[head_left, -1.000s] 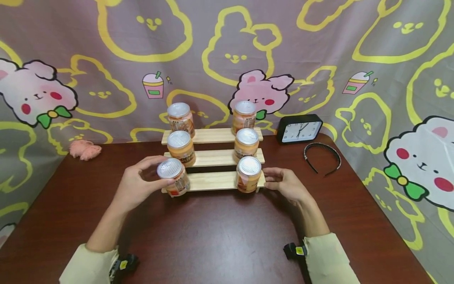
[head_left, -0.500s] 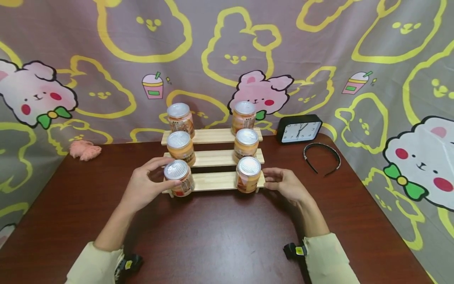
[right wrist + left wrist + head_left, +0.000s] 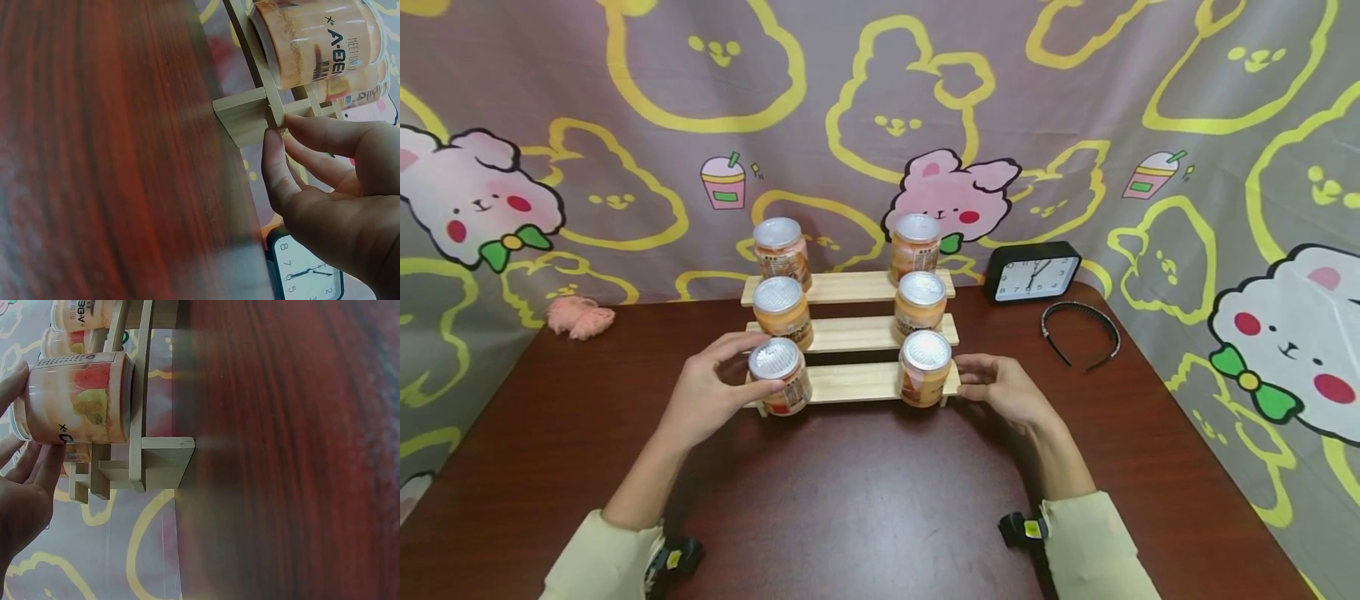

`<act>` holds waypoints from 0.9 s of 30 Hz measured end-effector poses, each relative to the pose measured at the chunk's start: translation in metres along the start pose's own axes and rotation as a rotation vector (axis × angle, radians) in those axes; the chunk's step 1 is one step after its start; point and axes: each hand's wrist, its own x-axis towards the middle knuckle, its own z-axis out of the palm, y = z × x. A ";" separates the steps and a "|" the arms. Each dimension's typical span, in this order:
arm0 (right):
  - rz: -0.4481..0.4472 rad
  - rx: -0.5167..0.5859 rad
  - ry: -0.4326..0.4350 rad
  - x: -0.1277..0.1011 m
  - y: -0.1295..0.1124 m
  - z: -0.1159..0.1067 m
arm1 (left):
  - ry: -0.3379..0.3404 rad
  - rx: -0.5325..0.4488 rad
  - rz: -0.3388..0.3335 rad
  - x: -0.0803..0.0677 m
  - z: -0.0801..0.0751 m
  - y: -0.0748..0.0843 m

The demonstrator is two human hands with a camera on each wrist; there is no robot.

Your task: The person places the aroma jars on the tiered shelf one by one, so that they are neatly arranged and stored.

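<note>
You wear pale yellow-green long sleeves, with a small black wrist camera bearing a yellow mark strapped at each cuff.

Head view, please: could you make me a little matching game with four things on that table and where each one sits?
Things:
1. clock
2. headband
3. pink fluffy thing
4. can in the left hand

Places:
A. far left, by the curtain
B. lowest step of the wooden rack
C. right of the rack's top step
D. flat on the table, in front of the clock

Pairs: 1-C, 2-D, 3-A, 4-B
</note>
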 end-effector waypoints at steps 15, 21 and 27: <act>-0.010 -0.012 0.002 0.000 -0.002 -0.003 | 0.017 -0.043 0.021 0.003 0.007 0.003; 0.000 -0.022 0.010 0.000 -0.003 -0.002 | 0.014 -0.031 0.033 0.002 0.007 0.003; 0.000 -0.045 0.023 -0.001 -0.005 -0.005 | 0.022 -0.024 0.028 0.001 0.008 0.002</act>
